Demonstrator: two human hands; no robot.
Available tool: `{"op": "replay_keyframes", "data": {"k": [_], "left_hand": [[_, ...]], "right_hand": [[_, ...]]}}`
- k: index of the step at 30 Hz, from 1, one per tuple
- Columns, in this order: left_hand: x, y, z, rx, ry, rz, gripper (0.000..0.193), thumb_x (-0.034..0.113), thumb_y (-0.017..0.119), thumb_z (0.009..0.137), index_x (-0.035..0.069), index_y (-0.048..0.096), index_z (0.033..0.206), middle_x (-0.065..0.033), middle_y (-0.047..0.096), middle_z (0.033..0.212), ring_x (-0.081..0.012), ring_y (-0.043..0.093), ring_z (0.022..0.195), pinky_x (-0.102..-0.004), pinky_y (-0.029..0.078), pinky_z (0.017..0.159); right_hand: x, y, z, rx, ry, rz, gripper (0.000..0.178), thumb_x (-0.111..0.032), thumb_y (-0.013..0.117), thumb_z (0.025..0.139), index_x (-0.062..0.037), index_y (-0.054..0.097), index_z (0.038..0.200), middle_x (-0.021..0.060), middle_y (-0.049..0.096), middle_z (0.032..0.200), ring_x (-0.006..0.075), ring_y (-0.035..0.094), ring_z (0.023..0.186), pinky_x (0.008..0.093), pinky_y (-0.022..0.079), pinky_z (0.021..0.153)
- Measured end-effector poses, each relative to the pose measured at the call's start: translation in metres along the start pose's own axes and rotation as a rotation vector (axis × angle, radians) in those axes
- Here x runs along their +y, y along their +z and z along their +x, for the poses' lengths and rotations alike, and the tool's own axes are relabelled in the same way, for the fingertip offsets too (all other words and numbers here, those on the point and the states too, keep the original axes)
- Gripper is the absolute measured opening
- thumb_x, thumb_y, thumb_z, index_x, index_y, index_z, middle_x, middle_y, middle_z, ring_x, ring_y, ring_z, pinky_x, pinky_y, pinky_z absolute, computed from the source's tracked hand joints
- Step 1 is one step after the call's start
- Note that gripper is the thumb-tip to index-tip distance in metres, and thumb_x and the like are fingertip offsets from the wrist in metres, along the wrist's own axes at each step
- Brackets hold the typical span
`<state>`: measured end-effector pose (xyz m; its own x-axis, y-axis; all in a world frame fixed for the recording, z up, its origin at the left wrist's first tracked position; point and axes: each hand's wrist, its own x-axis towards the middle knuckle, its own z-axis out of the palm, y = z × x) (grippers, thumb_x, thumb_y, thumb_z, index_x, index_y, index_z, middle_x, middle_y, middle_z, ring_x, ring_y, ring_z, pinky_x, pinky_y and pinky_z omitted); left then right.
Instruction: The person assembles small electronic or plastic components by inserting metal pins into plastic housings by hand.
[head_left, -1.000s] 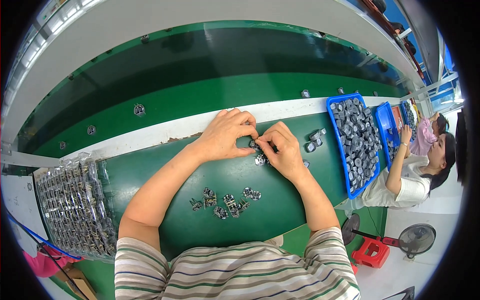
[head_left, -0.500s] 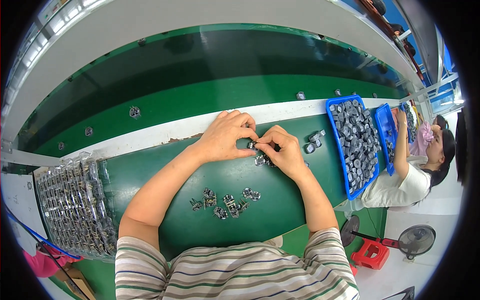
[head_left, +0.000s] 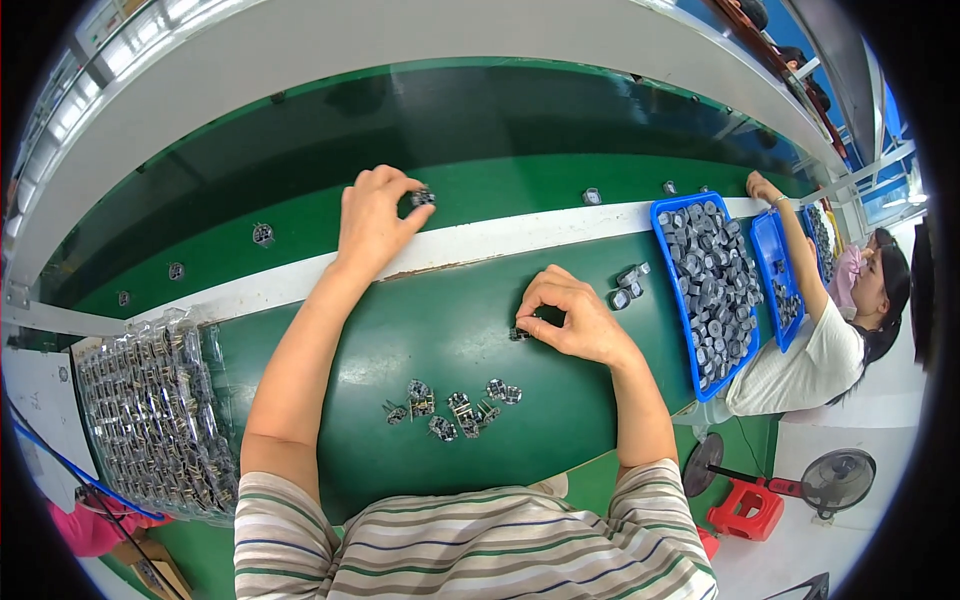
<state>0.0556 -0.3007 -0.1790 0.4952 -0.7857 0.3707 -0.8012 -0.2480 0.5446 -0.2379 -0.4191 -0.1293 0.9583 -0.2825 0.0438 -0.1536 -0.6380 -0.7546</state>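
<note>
My left hand [head_left: 378,222] reaches out over the green belt beyond the white rail. Thumb and fingertips pinch a small round electronic assembly [head_left: 423,198] at the belt's surface. Closer in, my right hand [head_left: 572,318] is low over the green worktop [head_left: 400,345], its fingers closed on a small dark circuit board [head_left: 519,334] that they partly hide. Several loose little circuit boards [head_left: 441,428] with pins lie in a group between my forearms. Right of my right hand, a few grey round housings [head_left: 620,298] rest on the worktop.
A blue tray [head_left: 690,345] heaped with grey housings stands on the right. Stacked clear plastic trays [head_left: 150,410] of circuit boards sit at the left. The white rail [head_left: 470,247] edges the belt, which carries spaced assemblies [head_left: 263,234]. A co-worker [head_left: 810,340] reaches toward the belt.
My left hand has left my right hand and moved forward and left onto the belt with the assembly. My right hand has come slightly nearer with a board. The co-worker's hand has reached toward the belt.
</note>
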Motion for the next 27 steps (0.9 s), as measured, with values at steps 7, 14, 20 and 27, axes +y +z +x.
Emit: {"op": "replay_keyframes", "data": {"k": [7, 14, 20, 27], "left_hand": [[-0.001, 0.003, -0.004, 0.226, 0.027, 0.166, 0.045, 0.018, 0.085, 0.081, 0.011, 0.073, 0.124, -0.0080, 0.062, 0.124, -0.0287, 0.055, 0.119, -0.0451, 0.040, 0.100], [0.054, 0.012, -0.025, -0.099, 0.394, -0.188, 0.044, 0.013, 0.083, 0.083, 0.012, 0.070, 0.125, -0.0062, 0.060, 0.127, -0.0259, 0.055, 0.117, -0.0433, 0.038, 0.100], [0.062, 0.016, -0.034, -0.319, 0.387, -0.244, 0.035, 0.018, 0.080, 0.090, 0.013, 0.071, 0.124, -0.0044, 0.061, 0.125, -0.0246, 0.056, 0.116, -0.0427, 0.038, 0.099], [0.061, 0.013, -0.033, -0.327, 0.405, -0.236, 0.033, 0.019, 0.079, 0.091, 0.011, 0.071, 0.122, -0.0044, 0.061, 0.126, -0.0240, 0.056, 0.116, -0.0417, 0.038, 0.098]], "right_hand": [[-0.004, 0.007, 0.003, 0.066, 0.196, 0.158, 0.006, -0.009, 0.079, 0.090, -0.0047, 0.076, 0.092, 0.0033, 0.070, 0.077, 0.0133, 0.062, 0.071, 0.0299, 0.050, 0.062], [0.011, 0.007, 0.004, 0.299, 0.171, 0.157, 0.006, -0.006, 0.080, 0.091, -0.0022, 0.075, 0.092, 0.0006, 0.068, 0.087, 0.0063, 0.053, 0.068, 0.0249, 0.042, 0.060], [0.007, 0.010, 0.008, 0.359, 0.121, -0.097, 0.007, -0.004, 0.078, 0.089, -0.0020, 0.073, 0.092, 0.0079, 0.067, 0.086, 0.0209, 0.066, 0.074, 0.0339, 0.054, 0.066], [0.011, 0.013, 0.007, 0.369, 0.112, -0.122, 0.008, -0.008, 0.079, 0.088, -0.0043, 0.072, 0.090, 0.0077, 0.066, 0.082, 0.0225, 0.067, 0.074, 0.0358, 0.055, 0.066]]}}
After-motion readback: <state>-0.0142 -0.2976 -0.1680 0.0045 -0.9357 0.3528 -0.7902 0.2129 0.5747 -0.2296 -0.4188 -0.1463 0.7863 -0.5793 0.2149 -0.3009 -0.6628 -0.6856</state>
